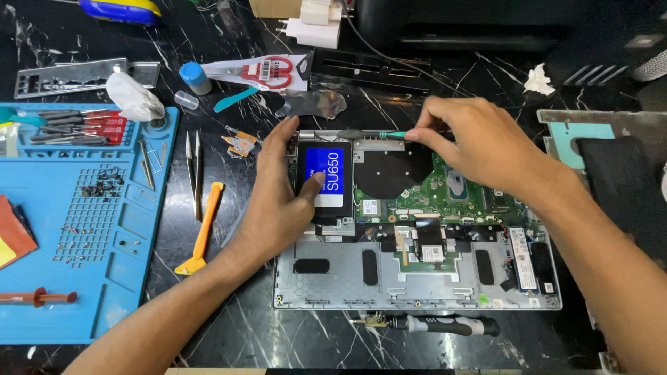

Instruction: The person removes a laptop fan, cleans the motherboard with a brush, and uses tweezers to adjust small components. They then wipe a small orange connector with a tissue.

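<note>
An opened laptop (417,278) lies bottom-up on the dark marbled desk (278,333), its long side running left to right in front of the person. The left hand (281,201) rests over the laptop's upper left corner, fingers wrapped round the far edge of a black drive (325,182) with a blue label, thumb pressed on the label; the grip is closed on the drive. The drive sits in its bay at the left of the board, long axis running away from the person, label up. The right hand (479,142) comes in from the right and pinches a slim screwdriver (372,134) between thumb and fingertips, a closed grip. The screwdriver lies nearly level, its long axis left to right along the laptop's far edge, teal collar by the fingers and dark end pointing left toward the drive's top corner. Just right of the drive is a round black fan cover (389,170), then the green board (458,198). A second, black-handled screwdriver (445,324) lies on the desk just in front of the laptop, parallel to its near edge. To the left are an orange pry tool (203,229), tweezers (192,170) and a blue mat (83,222) with small screws; red-handled scissors (267,71) lie farther back.
</note>
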